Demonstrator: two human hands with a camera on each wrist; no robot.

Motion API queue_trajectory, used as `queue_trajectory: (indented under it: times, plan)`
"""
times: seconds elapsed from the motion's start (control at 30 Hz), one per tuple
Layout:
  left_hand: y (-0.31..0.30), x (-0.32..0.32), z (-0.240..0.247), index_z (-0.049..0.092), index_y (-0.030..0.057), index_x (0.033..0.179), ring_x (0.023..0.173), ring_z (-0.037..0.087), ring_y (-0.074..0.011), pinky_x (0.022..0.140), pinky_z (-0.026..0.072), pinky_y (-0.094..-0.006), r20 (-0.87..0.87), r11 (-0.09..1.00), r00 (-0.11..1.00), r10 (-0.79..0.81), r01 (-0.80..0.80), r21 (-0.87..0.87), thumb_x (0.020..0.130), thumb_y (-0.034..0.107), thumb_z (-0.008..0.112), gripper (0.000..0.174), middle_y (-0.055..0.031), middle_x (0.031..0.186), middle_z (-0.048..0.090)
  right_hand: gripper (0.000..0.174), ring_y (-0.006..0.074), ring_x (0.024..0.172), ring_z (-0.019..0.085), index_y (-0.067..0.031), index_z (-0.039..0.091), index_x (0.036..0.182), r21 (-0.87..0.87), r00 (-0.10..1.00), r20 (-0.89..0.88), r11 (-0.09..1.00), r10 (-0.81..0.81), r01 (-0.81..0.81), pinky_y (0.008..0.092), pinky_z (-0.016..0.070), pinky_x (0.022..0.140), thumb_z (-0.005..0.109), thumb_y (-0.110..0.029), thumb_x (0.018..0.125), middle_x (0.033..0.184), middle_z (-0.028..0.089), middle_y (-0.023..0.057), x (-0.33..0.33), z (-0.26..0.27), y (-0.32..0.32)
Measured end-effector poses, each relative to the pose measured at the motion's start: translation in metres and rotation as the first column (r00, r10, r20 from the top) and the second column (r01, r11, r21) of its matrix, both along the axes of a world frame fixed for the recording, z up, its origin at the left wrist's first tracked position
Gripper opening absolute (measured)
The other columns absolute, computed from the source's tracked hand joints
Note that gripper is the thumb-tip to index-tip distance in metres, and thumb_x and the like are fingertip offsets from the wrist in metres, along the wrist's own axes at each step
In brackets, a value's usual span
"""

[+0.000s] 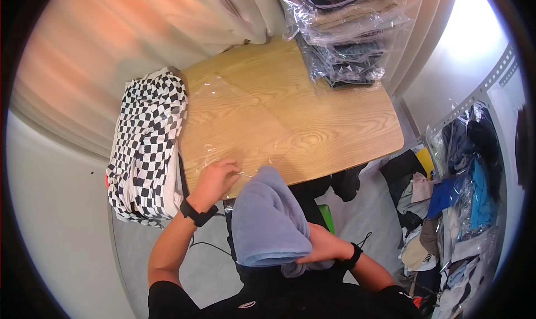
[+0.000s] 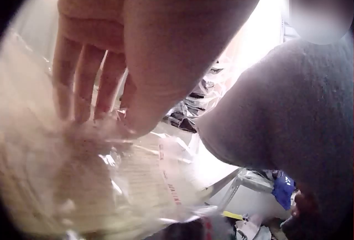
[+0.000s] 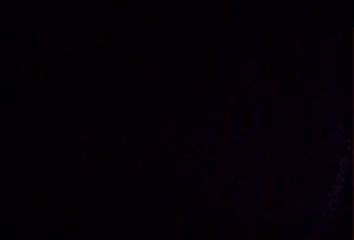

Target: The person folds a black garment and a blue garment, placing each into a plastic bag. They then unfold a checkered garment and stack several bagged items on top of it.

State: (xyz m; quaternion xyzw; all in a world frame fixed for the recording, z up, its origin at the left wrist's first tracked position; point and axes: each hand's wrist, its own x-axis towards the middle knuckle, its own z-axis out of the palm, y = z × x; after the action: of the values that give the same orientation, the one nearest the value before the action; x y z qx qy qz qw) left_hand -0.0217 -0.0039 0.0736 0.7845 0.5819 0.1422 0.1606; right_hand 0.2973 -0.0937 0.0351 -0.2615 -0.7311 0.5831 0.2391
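Observation:
A folded blue-grey plush cloth (image 1: 268,218) is held up in front of the person's body. The right hand (image 1: 324,243) grips its lower right side, with part of the fingers hidden behind the fabric. A clear plastic bag (image 1: 240,118) lies flat on the wooden table (image 1: 346,118). At the bag's near edge, the left hand (image 1: 215,182) pinches the thin film between thumb and fingertips. Red print shows on the bag (image 2: 168,179) in the left wrist view, where the cloth (image 2: 276,102) looms at the right. The right wrist view is black.
A black-and-white checkered stack of fabric (image 1: 148,146) stands along the table's left side. Bagged garments (image 1: 352,34) are piled at the back right. On the right, a metal rack (image 1: 497,79) stands by heaped clothes (image 1: 424,207). A curtain (image 1: 139,40) hangs behind the table.

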Motion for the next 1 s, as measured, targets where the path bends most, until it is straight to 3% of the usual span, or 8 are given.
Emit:
queue_trajectory:
  times: [0.17,0.33,0.43,0.53,0.63,0.77,0.9,1.0]
  plan:
    - [-0.004,0.007,0.009,0.072,0.0026,0.090,0.083,0.068,-0.0295,0.075,0.0550,-0.0352,0.090,0.994,0.996,0.010,-0.020,0.111,0.082,0.014,0.070,0.014,-0.0123,0.096,0.071,0.078,0.0406,0.108,0.059,-0.0016,0.049,0.128,-0.011,0.999,0.028,1.000,0.017,-0.017,0.0432,0.0484,0.092,0.081,-0.026,0.061,0.117,0.061,0.0209,-0.005,0.004,0.000]
    - [-0.019,0.028,0.041,0.072,0.0012,0.092,0.085,0.069,-0.0287,0.075,0.0546,-0.0332,0.105,0.981,0.994,-0.033,0.012,0.193,0.082,0.008,0.071,0.012,-0.0135,0.096,0.071,0.077,0.0406,0.108,0.059,-0.0024,0.049,0.127,-0.022,0.999,0.005,0.999,0.048,-0.047,0.0434,0.0483,0.092,0.081,-0.026,0.061,0.116,0.061,0.0207,-0.012,0.003,0.004]
    - [-0.026,0.030,0.053,0.072,0.0002,0.094,0.085,0.069,-0.0277,0.076,0.0545,-0.0323,0.089,0.977,0.995,-0.047,0.027,0.214,0.082,0.004,0.071,0.012,-0.0138,0.095,0.071,0.077,0.0403,0.108,0.059,-0.0031,0.049,0.127,0.107,0.997,0.041,0.992,0.058,-0.062,0.0436,0.0481,0.092,0.081,-0.026,0.061,0.117,0.061,0.0209,-0.011,0.006,0.003]
    - [-0.031,0.036,0.063,0.071,-0.0007,0.094,0.085,0.069,-0.0268,0.076,0.0545,-0.0316,0.162,0.970,0.986,-0.034,-0.007,0.244,0.081,0.002,0.072,0.013,-0.0134,0.094,0.071,0.080,0.0405,0.108,0.059,-0.0035,0.048,0.129,0.114,0.998,0.006,0.991,0.069,-0.069,0.0436,0.0485,0.092,0.082,-0.028,0.061,0.117,0.061,0.0212,-0.012,0.005,0.003]
    - [-0.040,0.043,0.074,0.071,-0.0015,0.093,0.084,0.069,-0.0261,0.075,0.0546,-0.0315,0.217,0.962,0.975,-0.043,-0.018,0.272,0.080,0.001,0.072,0.013,-0.0135,0.094,0.071,0.082,0.0410,0.108,0.059,-0.0044,0.047,0.131,0.004,0.997,0.076,1.000,-0.030,0.030,0.0436,0.0491,0.091,0.082,-0.030,0.062,0.118,0.061,0.0215,-0.010,0.004,0.001]
    - [-0.053,0.058,0.091,0.071,-0.0010,0.091,0.082,0.069,-0.0253,0.074,0.0548,-0.0321,0.219,0.946,0.961,-0.169,0.096,0.308,0.078,-0.001,0.073,0.013,-0.0130,0.094,0.072,0.086,0.0411,0.106,0.060,-0.0041,0.045,0.133,0.032,0.975,0.141,0.985,-0.171,0.168,0.0434,0.0502,0.090,0.083,-0.032,0.060,0.118,0.062,0.0221,-0.011,-0.003,0.002]
    - [-0.062,0.069,0.104,0.071,0.0005,0.090,0.082,0.069,-0.0242,0.070,0.0555,-0.0314,0.179,0.909,0.959,-0.220,0.135,0.395,0.074,0.000,0.075,0.016,-0.0103,0.093,0.072,0.085,0.0411,0.103,0.062,-0.0034,0.046,0.132,0.063,0.934,0.216,0.959,-0.284,0.277,0.0442,0.0510,0.086,0.082,-0.033,0.061,0.116,0.062,0.0226,-0.010,0.016,0.006]
    - [-0.067,0.076,0.108,0.071,0.0020,0.091,0.081,0.069,-0.0239,0.068,0.0560,-0.0314,0.034,0.831,0.947,-0.319,0.262,0.490,0.072,0.001,0.076,0.019,-0.0099,0.095,0.071,0.078,0.0407,0.101,0.062,-0.0041,0.050,0.127,0.087,0.878,0.269,0.918,-0.395,0.387,0.0441,0.0514,0.084,0.082,-0.031,0.061,0.114,0.063,0.0222,-0.012,0.024,0.011]
